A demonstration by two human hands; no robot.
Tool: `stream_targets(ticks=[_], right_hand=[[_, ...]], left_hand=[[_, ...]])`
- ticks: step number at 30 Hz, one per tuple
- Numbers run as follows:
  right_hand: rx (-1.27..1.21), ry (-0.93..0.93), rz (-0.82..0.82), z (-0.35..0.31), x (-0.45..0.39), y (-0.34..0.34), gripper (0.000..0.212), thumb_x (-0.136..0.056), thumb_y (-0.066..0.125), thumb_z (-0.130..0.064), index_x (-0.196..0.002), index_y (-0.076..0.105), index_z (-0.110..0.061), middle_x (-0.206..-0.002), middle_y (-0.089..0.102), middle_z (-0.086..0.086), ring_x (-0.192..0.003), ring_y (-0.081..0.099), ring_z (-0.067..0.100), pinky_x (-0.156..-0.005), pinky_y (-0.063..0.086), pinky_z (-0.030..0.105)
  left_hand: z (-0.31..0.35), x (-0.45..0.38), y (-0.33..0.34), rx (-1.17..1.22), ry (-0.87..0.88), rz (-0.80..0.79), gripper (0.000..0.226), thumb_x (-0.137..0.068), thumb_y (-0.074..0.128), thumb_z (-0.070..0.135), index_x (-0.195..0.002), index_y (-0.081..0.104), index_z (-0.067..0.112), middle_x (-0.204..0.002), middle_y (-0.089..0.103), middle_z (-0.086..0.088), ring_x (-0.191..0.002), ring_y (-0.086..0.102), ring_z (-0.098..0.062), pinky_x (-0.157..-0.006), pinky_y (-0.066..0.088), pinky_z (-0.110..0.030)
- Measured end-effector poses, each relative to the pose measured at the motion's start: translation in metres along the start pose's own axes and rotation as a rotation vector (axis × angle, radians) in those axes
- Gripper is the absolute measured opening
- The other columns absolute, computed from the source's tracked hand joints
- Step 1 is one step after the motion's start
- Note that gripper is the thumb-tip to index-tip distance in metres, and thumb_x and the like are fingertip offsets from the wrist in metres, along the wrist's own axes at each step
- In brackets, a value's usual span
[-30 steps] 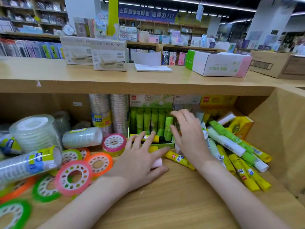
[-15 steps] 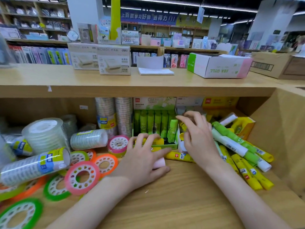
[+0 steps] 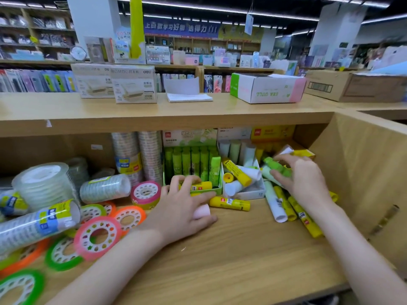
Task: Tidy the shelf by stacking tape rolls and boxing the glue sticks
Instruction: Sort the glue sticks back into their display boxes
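Observation:
On the lower shelf, my left hand (image 3: 182,208) lies in front of a green box (image 3: 214,191) of upright green glue sticks (image 3: 191,161), thumb and forefinger around a pink glue stick (image 3: 202,211). My right hand (image 3: 304,181) is farther right over a loose pile of yellow and white glue sticks (image 3: 286,205), fingers curled on a green glue stick (image 3: 275,167). A white box (image 3: 255,192) between the hands holds tilted yellow and white sticks. One yellow stick (image 3: 230,203) lies loose on the board. Coloured tape rings (image 3: 98,236) and clear tape packs (image 3: 103,188) are scattered at the left.
Two tall tape stacks (image 3: 136,157) stand at the back beside the green box. A yellow box (image 3: 304,153) sits at the back right, near the compartment's wooden side wall (image 3: 363,172). The top shelf (image 3: 154,113) carries cartons and paper.
My right hand has moved right, from the boxes to the loose pile, and closed on a green glue stick. My left hand has stayed in place over the pink stick.

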State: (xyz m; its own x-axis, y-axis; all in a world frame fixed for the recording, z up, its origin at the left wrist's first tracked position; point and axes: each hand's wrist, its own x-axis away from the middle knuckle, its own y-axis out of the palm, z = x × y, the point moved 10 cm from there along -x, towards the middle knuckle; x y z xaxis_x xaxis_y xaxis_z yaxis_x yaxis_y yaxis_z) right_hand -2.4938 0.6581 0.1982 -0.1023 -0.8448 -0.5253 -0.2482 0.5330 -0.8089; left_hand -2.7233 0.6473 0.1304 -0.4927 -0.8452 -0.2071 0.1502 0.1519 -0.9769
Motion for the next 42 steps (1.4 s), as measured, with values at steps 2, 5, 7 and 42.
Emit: stream_targets(ticks=[2, 5, 7, 42], right_hand=[[-0.054, -0.023, 0.135, -0.003, 0.003, -0.012, 0.027, -0.081, 0.068, -0.019, -0.106, 0.066, -0.01, -0.088, 0.066, 0.018, -0.094, 0.055, 0.038, -0.075, 0.041, 0.039], [-0.203, -0.041, 0.377, -0.005, 0.016, -0.042, 0.024, -0.083, 0.065, -0.008, -0.107, 0.065, -0.006, -0.084, 0.062, 0.014, -0.086, 0.056, 0.033, -0.071, 0.035, 0.028], [-0.397, -0.06, 0.457, -0.006, 0.025, -0.056, 0.022, -0.086, 0.056, -0.01, -0.108, 0.061, -0.009, -0.086, 0.059, 0.007, -0.076, 0.055, 0.024, -0.071, 0.038, 0.025], [0.011, -0.377, 0.25, -0.143, 0.002, 0.026, 0.019, -0.071, 0.052, -0.007, -0.081, 0.066, -0.014, -0.097, 0.053, 0.016, -0.091, 0.034, 0.026, -0.077, 0.027, 0.039]], left_hand=[[-0.001, 0.0, 0.003, 0.024, -0.016, -0.033, 0.082, -0.063, 0.007, 0.08, -0.136, 0.031, 0.052, -0.15, 0.009, 0.005, -0.133, 0.007, -0.023, -0.108, 0.022, -0.043], [-0.005, -0.002, 0.012, 0.044, -0.037, -0.102, 0.083, -0.06, 0.007, 0.081, -0.137, 0.025, 0.054, -0.155, -0.001, 0.006, -0.139, 0.005, -0.027, -0.111, 0.012, -0.044], [-0.005, -0.004, 0.014, 0.046, -0.028, -0.116, 0.079, -0.066, 0.013, 0.082, -0.138, 0.024, 0.053, -0.155, 0.003, 0.005, -0.137, 0.014, -0.025, -0.111, 0.015, -0.041], [0.024, 0.013, -0.02, -0.09, 0.279, 0.358, 0.04, -0.085, 0.044, 0.047, -0.114, 0.06, 0.024, -0.11, 0.061, 0.007, -0.101, 0.055, -0.019, -0.089, 0.033, -0.032]])
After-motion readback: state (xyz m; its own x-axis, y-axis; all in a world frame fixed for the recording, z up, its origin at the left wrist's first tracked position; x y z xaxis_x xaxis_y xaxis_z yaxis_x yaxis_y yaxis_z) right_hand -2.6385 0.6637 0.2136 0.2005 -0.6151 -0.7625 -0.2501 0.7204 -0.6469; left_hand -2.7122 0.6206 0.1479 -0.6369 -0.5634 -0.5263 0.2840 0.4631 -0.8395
